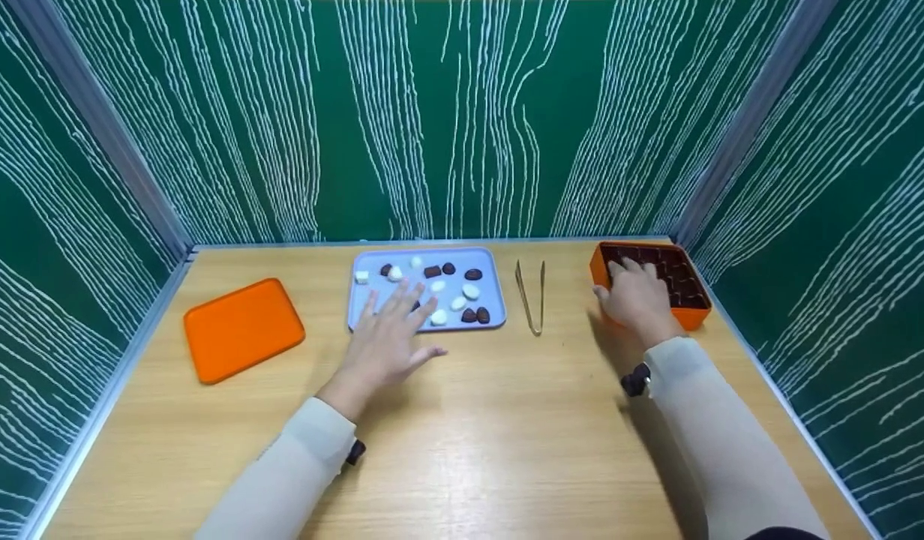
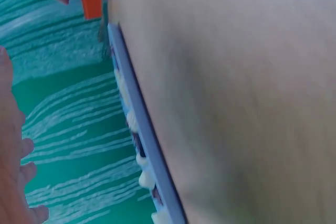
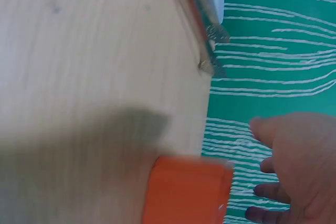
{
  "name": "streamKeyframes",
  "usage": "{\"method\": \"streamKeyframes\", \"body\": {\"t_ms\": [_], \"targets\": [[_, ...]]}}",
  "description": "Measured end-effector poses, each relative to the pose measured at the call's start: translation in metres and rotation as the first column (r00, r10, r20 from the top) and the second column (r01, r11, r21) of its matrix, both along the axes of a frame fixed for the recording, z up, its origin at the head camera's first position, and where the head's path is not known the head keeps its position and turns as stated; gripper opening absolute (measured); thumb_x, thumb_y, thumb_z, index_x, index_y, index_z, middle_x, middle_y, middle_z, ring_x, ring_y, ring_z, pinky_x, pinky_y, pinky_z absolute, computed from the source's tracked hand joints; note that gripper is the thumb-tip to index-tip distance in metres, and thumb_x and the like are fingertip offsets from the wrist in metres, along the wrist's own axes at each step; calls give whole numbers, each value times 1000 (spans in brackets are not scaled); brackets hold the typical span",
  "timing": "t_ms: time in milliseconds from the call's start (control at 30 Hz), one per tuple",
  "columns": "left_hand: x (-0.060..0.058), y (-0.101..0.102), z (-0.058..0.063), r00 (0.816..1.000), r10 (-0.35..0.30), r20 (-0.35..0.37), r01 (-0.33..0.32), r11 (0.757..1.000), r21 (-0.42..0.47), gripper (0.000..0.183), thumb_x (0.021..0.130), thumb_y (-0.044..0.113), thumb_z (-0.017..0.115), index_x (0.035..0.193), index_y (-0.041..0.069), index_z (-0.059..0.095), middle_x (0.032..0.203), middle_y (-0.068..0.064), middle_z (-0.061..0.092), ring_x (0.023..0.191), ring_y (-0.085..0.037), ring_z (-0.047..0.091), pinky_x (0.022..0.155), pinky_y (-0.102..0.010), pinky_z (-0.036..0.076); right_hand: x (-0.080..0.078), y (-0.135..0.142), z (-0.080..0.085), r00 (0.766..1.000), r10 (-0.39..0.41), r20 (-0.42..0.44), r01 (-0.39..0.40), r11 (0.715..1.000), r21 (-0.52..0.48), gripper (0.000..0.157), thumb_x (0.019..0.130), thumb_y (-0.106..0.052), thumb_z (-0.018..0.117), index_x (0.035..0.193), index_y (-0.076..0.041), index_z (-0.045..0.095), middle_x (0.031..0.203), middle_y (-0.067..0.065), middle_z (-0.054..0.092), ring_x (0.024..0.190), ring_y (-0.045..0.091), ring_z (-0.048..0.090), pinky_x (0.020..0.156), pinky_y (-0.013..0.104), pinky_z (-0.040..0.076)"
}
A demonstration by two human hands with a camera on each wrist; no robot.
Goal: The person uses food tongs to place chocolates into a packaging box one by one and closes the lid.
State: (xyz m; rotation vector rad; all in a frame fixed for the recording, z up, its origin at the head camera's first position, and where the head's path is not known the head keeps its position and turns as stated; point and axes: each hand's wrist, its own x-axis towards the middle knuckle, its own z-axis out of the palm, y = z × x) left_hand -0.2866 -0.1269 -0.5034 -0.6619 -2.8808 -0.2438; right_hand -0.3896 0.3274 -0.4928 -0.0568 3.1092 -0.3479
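My left hand (image 1: 387,349), fingers spread, hovers over the near edge of a pale blue tray (image 1: 494,289). On the tray lie several brown, chocolate-like pieces (image 1: 473,274) and white ones (image 1: 470,291), a few of them hidden by my fingers. In the left wrist view this hand (image 2: 13,166) stands apart from the tray's rim (image 2: 142,108) and holds nothing. Over the left part of an orange box (image 1: 691,319) with a dark divided insert (image 1: 683,281) is my right hand (image 1: 638,300). Its fingers (image 3: 273,190) are extended in the right wrist view, with no object in them.
Metal tongs (image 1: 541,300) lie on the wooden table (image 1: 469,435) between the tray and the box, their ends pointing away from me. A flat orange lid (image 1: 244,330) rests at the left. Green panels (image 1: 477,150) with white lines enclose the back and both sides.
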Motion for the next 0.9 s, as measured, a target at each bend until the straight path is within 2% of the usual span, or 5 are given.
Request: {"method": "streamKeyframes", "body": {"t_ms": [200, 500, 600, 700, 900], "targets": [[3, 23, -6, 998, -56, 26, 57, 998, -27, 95, 106, 89, 37, 182, 34, 26, 193, 4, 13, 181, -28, 11, 145, -69, 8, 5, 9, -4, 998, -40, 48, 41, 999, -22, 67, 114, -34, 67, 169, 0, 50, 169, 40, 37, 142, 60, 37, 126, 85, 37], [4, 49, -11, 991, -134, 30, 136, 984, -118, 96, 106, 90, 29, 182, 32, 29, 192, 2, 16, 180, -28, 13, 146, -66, 11, 9, 9, -5, 996, -53, 74, 54, 999, -9, 49, 113, -24, 67, 154, 4, 65, 148, 35, 60, 125, 52, 58, 124, 75, 50], [4, 54, -14, 988, -154, 32, 157, 980, -120, 97, 105, 91, 29, 182, 31, 30, 192, 1, 18, 180, -28, 16, 146, -65, 11, 14, 6, -2, 992, -52, 112, 53, 999, -7, 43, 113, -23, 68, 147, 4, 69, 135, 31, 72, 112, 47, 65, 118, 69, 58], [6, 56, -17, 984, -173, 36, 176, 978, -109, 97, 105, 91, 30, 181, 30, 31, 192, 2, 19, 179, -28, 18, 146, -64, 9, 23, 2, 0, 992, -31, 122, 29, 999, 18, 34, 111, -21, 70, 134, 4, 74, 113, 25, 77, 98, 42, 69, 103, 59, 66], [9, 56, -19, 979, -195, 63, 199, 977, -74, 91, 108, 83, 45, 180, 28, 36, 191, -1, 24, 179, -30, 19, 146, -66, 4, 43, -16, 5, 990, 15, 143, -21, 999, 46, 24, 104, -14, 77, 122, 1, 80, 95, 17, 75, 86, 36, 70, 87, 46, 62]]}}
